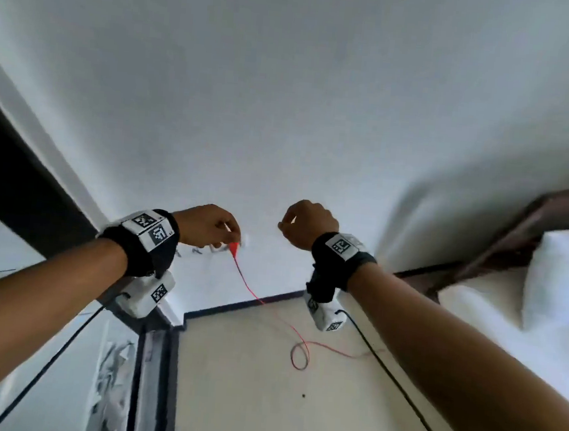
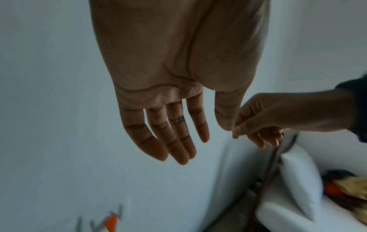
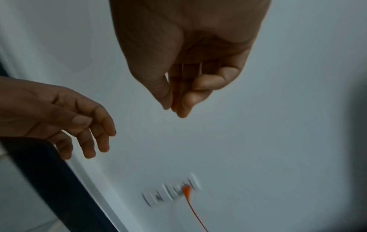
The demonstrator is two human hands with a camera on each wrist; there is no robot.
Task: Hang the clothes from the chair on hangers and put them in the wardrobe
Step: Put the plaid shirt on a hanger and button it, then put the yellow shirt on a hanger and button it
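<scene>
Both hands are raised in front of a white wall. My left hand has relaxed, nearly straight fingers and holds nothing; it hovers just above a red plug. My right hand is apart from it to the right, its fingers curled with thumb against fingertips; I see nothing between them. A heap of orange, yellow and dark cloth lies at the right edge of the left wrist view. No hanger or wardrobe shows.
A wall socket strip holds the red plug, whose red cable trails to the pale floor. A bed with a white pillow and dark headboard is right. A dark frame runs at left.
</scene>
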